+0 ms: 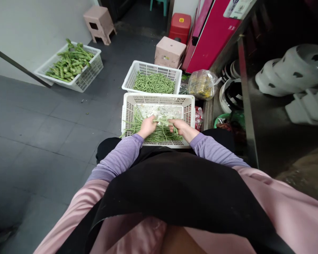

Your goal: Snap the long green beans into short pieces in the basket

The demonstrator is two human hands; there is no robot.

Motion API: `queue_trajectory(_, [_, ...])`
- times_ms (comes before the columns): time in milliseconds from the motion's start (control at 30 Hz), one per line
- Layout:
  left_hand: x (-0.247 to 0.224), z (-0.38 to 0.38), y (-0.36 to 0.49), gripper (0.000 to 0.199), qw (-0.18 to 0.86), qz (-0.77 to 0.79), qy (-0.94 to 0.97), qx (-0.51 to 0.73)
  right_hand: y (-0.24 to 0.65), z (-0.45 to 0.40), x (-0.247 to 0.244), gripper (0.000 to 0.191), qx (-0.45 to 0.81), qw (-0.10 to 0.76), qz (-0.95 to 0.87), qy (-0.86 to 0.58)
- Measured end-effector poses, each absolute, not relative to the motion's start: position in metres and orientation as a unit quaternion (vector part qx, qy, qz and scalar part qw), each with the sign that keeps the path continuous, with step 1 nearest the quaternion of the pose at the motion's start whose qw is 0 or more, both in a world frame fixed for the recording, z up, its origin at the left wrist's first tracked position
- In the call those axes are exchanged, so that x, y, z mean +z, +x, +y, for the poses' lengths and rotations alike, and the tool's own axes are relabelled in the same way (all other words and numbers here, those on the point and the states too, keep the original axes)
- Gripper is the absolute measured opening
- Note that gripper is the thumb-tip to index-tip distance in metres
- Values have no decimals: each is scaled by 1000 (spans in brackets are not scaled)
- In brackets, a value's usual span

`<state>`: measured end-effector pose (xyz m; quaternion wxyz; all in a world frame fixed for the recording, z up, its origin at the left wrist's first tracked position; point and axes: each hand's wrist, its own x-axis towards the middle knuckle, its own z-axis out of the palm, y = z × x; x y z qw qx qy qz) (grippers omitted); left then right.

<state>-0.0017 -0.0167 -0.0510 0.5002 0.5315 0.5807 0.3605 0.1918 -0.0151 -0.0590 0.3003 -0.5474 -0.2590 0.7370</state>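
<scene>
Long green beans lie in the white plastic basket right in front of my knees, some poking out over its left side. My left hand is closed on green beans above the pile. Close by on the right, my right hand also grips green beans, which stretch between the two hands; their exact number I cannot make out. Just beyond stands a second white basket, holding shorter pieces of green bean.
A third white basket at the left holds thick green stalks. Pink stools and a red bin-like object stand at the back. A tied plastic bag sits beside the baskets. Metal shelving runs along the right.
</scene>
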Motion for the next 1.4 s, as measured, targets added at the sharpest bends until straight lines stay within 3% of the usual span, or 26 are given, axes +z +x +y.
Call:
queue_trajectory(133, [-55,-5,-5,37,638,599,327,356,215,-35,-75,21,722,265,-125,-627])
queue_trajectory(300, [-47,-7,-1,26,705,565,236,359,208,-44,-94,19,720,206,-94,-656])
queue_trajectory(400, [-43,-2,-3,23,717,541,176,404,200,22,-68,18,713,277,-128,-632])
queue_trajectory(467, [-41,4,-8,25,735,516,132,420,198,83,-33,16,681,375,-193,-599])
queue_trajectory(567, [-38,14,-14,25,740,507,83,434,196,144,13,27,576,423,-304,-630])
queue_trajectory(633, [-38,20,-15,22,718,525,70,450,187,141,21,23,549,394,-372,-636])
queue_trajectory(733, [-40,22,-11,20,678,551,74,481,165,79,-1,10,596,281,-456,-598])
queue_trajectory(800, [-42,20,-7,21,668,546,84,499,150,25,-23,20,625,234,-472,-576])
queue_trajectory(933, [-45,14,-1,19,662,521,134,522,133,-35,-44,32,680,232,-481,-502])
queue_trajectory(1100, [-44,5,-4,21,627,532,201,533,140,-29,-32,36,541,206,-624,-526])
queue_trajectory(1233, [-45,-2,-5,24,674,534,230,455,148,-44,-30,30,404,199,-799,-399])
queue_trajectory(1367, [-43,-2,-8,28,665,548,222,457,166,-63,-52,5,405,116,-817,-393])
queue_trajectory(1400, [-43,-2,-9,27,661,543,226,465,173,-63,-59,12,415,94,-790,-441])
